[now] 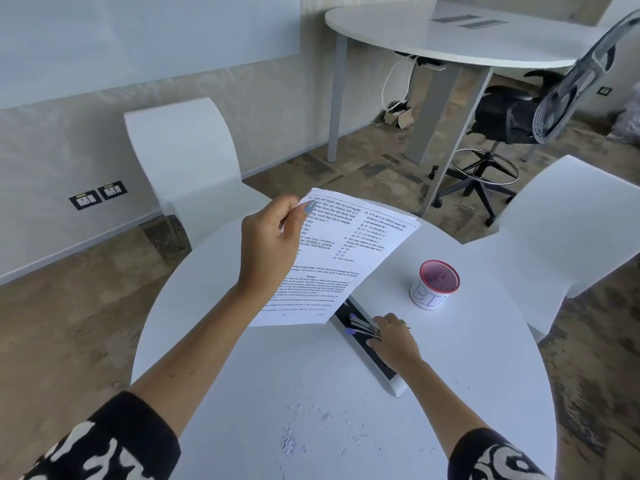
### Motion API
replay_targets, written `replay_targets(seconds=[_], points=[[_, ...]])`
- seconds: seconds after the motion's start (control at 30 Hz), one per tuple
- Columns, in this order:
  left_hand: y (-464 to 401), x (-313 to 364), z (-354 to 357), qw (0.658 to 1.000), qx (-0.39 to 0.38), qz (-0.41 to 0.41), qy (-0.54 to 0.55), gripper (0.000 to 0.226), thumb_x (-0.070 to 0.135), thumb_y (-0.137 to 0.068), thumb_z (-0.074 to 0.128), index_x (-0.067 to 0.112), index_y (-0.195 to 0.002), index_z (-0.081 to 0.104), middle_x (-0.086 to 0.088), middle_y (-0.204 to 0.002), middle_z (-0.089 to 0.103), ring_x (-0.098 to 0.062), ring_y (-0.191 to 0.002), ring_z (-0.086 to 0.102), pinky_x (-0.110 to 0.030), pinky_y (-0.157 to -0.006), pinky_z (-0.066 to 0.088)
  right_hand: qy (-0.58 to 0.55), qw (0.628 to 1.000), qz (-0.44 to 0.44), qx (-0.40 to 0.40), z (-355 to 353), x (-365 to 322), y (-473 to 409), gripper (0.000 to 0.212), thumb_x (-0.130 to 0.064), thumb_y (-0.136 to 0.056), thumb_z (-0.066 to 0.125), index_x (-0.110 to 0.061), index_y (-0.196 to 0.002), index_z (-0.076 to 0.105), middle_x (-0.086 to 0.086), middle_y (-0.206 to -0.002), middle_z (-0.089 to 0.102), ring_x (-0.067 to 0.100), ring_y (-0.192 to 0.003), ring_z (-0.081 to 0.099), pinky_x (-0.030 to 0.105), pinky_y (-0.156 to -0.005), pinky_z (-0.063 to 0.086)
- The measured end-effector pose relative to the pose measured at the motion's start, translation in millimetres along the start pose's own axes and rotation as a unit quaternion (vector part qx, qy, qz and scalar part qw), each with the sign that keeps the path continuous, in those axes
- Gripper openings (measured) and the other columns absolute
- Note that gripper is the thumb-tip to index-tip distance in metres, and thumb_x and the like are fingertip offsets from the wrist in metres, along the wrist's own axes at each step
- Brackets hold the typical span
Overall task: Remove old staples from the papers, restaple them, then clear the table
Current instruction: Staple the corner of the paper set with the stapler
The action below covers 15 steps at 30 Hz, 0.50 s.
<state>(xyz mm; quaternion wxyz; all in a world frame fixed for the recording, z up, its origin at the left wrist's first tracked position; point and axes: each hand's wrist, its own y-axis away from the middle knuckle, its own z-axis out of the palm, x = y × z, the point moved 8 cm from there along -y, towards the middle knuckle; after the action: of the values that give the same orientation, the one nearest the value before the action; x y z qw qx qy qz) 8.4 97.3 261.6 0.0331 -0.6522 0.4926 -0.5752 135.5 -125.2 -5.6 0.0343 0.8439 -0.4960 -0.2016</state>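
The papers (341,251) hang tilted above the round white table (467,375), pinched at their top corner by the left hand (268,244). The right hand (393,336) grips a stapler (362,327) (purple-tipped) in the table's cable tray (384,368), near the pink bin (437,284).

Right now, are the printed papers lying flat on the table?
No, the left hand pinches the printed papers by a top corner, holding them up above the round white table.

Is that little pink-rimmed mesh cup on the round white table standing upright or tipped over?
Upright. The pink-rimmed mesh cup stands on its base on the round white table, round mouth facing up, white paper label around its side.
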Motion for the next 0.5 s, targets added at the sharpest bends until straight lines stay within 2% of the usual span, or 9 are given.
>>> replay_targets(seconds=[0.1, 0.33, 0.43, 0.5], points=[[1.9, -1.3, -0.2, 1.0, -0.002, -0.006, 0.01, 0.024, 0.024, -0.098, 0.06, 0.003, -0.09, 0.067, -0.011, -0.073, 0.069, -0.032, -0.062, 0.059, -0.041, -0.049, 0.039, 0.034, 0.999, -0.024, -0.009, 9.8, -9.7, -5.3, 0.039, -0.026, -0.088, 0.057, -0.014, -0.124, 0.051, 0.005, -0.118, 0.05, 0.027, -0.109, 0.049, 0.033, -0.087, 0.044], [3.3, -2.0, 0.3, 1.0, 0.002, 0.005, 0.006, 0.017, 0.018, -0.097, 0.062, 0.006, -0.088, 0.068, -0.006, -0.066, 0.065, -0.029, -0.057, 0.052, -0.032, -0.048, 0.032, 0.062, 0.998, -0.025, -0.004, 18.8, -19.0, -14.0, 0.027, -0.026, -0.095, 0.049, -0.004, -0.107, 0.058, 0.011, -0.109, 0.052, 0.031, -0.103, 0.053, 0.033, -0.084, 0.044], [3.1, -1.1, 0.9, 1.0, 0.004, 0.008, 0.007, 0.017, 0.018, -0.097, 0.062, 0.006, -0.085, 0.067, 0.001, -0.061, 0.061, -0.024, -0.054, 0.047, -0.026, -0.048, 0.029, -0.051, 0.999, 0.003, 0.01, 11.8, -14.6, -15.0, 0.018, -0.023, -0.091, 0.051, -0.005, -0.085, 0.053, 0.01, -0.088, 0.053, 0.031, -0.084, 0.056, 0.031, -0.063, 0.04], [2.0, -0.3, 0.6, 1.0, 0.007, 0.009, 0.004, 0.015, 0.016, -0.096, 0.063, 0.007, -0.084, 0.067, 0.017, -0.059, 0.055, -0.017, -0.053, 0.045, -0.02, -0.048, 0.027, -0.172, 0.984, 0.039, 0.017, 3.7, -7.4, -12.5, 0.017, -0.022, -0.09, 0.054, -0.008, -0.081, 0.049, 0.008, -0.076, 0.058, 0.024, -0.066, 0.054, 0.03, -0.053, 0.038]])
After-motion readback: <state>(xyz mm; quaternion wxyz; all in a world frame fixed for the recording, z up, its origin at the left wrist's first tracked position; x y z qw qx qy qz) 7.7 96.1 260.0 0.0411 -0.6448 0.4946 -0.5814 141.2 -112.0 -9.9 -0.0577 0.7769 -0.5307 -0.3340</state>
